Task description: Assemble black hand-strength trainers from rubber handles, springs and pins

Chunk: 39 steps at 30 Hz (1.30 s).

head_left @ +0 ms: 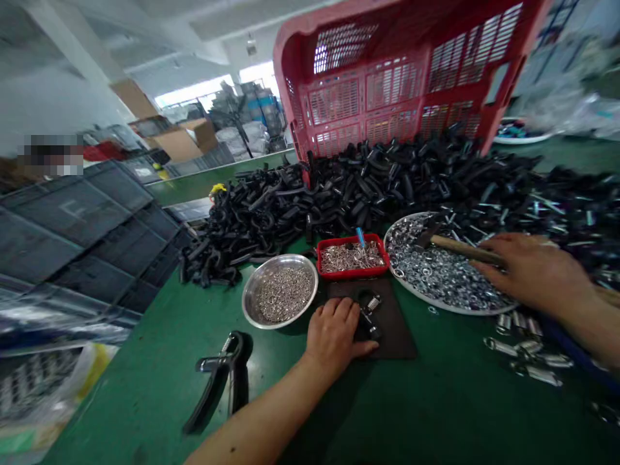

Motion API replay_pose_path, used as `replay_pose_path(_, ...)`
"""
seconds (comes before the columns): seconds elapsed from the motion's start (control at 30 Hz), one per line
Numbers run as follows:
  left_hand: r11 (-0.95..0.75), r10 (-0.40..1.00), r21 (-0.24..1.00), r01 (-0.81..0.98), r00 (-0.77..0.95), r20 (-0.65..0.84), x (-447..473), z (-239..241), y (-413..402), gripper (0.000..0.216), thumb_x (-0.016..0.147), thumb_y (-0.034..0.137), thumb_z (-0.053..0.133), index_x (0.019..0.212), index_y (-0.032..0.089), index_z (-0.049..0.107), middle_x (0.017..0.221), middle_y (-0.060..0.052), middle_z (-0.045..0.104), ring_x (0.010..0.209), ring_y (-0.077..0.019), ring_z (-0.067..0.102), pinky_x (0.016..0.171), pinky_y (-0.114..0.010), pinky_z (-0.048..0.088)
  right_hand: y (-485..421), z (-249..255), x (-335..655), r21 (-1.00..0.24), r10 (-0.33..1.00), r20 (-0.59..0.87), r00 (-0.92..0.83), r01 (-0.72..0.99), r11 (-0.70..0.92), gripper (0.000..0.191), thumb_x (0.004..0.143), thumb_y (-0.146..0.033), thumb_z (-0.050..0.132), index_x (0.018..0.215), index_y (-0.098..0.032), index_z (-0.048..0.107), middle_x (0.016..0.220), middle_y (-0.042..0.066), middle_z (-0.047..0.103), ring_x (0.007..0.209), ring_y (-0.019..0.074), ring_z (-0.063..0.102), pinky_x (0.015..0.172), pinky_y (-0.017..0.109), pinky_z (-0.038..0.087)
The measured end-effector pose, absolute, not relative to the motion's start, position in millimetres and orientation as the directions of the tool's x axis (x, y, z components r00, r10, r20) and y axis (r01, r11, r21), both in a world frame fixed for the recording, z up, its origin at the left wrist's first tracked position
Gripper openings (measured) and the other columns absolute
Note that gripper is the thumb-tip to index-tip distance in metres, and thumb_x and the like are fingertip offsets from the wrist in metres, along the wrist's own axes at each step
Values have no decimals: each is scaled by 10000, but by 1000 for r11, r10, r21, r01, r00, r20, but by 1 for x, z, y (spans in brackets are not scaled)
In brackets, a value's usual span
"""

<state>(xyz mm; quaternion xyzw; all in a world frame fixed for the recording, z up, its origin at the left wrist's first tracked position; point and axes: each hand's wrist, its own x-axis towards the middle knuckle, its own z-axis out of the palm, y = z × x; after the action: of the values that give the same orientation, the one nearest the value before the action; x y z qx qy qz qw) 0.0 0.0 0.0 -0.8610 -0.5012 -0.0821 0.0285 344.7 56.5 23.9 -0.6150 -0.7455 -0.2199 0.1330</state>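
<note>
My left hand is closed over a black hand gripper with a metal spring, pressing it on a dark mat. Much of that piece is hidden under my fingers. In my right hand is a hammer by its wooden handle, its head above a white tray of small shiny metal parts. Left of my left forearm lies another hand gripper, with black handles and a spring. Beyond the mat stands a red tray of small pins, and beside it a metal bowl of tiny parts.
Black handles lie heaped across the back of the green table. A red plastic crate is tipped on its side behind them. Loose springs are scattered at the right. Grey crates stand at the left.
</note>
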Motion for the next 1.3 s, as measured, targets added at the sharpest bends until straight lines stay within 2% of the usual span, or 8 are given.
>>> replay_pose_path(0.13,-384,912,37,923,373,174,9,-6,-9,690,664,603,561,1225,210,477,1232,-43,513,980,-249,496,772,-348,469,41,12,249,68,700,336,-630,757,649,422,827,-246,433,1243,-184,473,1227,91,528,1089,234,493,902,409,427)
replay_pose_path(0.27,-314,945,77,946,304,117,15,-9,-9,702,704,580,525,1268,170,443,1089,-93,581,902,-248,534,709,-321,475,48,-10,202,-10,626,281,-728,649,760,354,801,-122,439,1127,-167,570,1194,89,564,1018,219,547,831,380,480)
replay_pose_path(0.4,-339,939,216,915,344,15,6,16,7,643,729,598,478,1233,199,484,989,-90,612,867,-240,570,741,-329,453,55,-19,207,-192,642,345,-685,618,763,333,785,-131,474,1096,-176,583,1133,93,599,995,201,561,830,363,482)
replay_pose_path(0.53,-413,738,589,694,634,-230,-11,51,35,528,821,582,319,1044,204,614,911,-50,645,792,-177,581,694,-269,433,44,-9,221,-462,689,336,-642,525,715,268,801,-224,514,1051,-195,609,967,72,657,902,179,594,790,329,483)
replay_pose_path(0.73,-80,584,780,620,664,-467,-15,37,72,372,772,474,502,863,135,627,767,-24,639,651,-114,546,607,-214,417,43,-9,211,-829,906,-14,-424,511,227,335,748,-427,569,962,-181,646,828,42,686,682,160,632,569,264,499)
replay_pose_path(0.87,-84,788,622,779,434,-437,-6,19,72,304,764,422,518,846,150,627,807,-31,634,688,-136,557,632,-239,424,55,-24,201,-786,938,85,-336,555,271,285,750,-427,566,881,-197,672,853,39,680,727,158,625,604,263,486)
replay_pose_path(1.03,-177,977,378,909,209,-45,2,10,52,267,719,430,587,832,190,623,939,-54,599,882,-196,546,767,-291,423,60,-15,197,-585,914,156,-373,711,390,178,750,-355,585,743,-208,685,769,27,668,746,162,606,686,276,457)
replay_pose_path(1.3,-109,992,441,891,123,-3,3,2,42,493,757,403,558,1204,208,483,1118,-56,594,984,-212,545,838,-318,421,136,25,165,-247,982,122,-144,954,170,280,759,-290,557,955,-104,629,899,142,664,861,240,605,747,313,431)
